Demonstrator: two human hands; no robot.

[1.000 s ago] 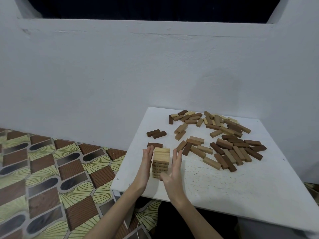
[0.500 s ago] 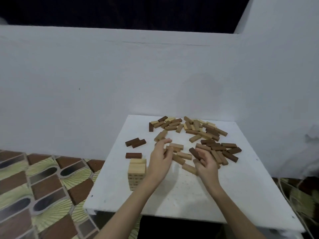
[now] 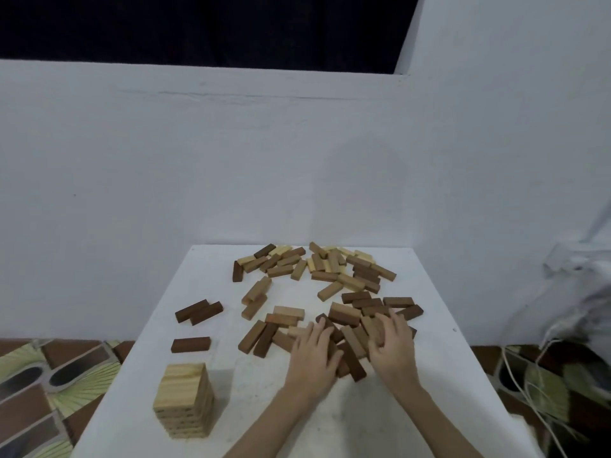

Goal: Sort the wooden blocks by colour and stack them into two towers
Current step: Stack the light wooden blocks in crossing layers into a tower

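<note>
A light tower [image 3: 184,400] stands at the white table's [image 3: 429,375] near-left corner. Loose blocks [image 3: 317,276] lie scattered mid-table. Left hand [image 3: 314,353] lies flat on them; right hand [image 3: 393,345] curls over some, apparently gripping.

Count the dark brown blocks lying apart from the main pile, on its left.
3. Two dark blocks lie side by side left of the pile; a third lies alone nearer the pale tower. More dark ones stay mixed in the pile.

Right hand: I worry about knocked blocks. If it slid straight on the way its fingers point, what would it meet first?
The right hand already rests on the near pile; next would probably come the dark blocks just beyond.
</note>
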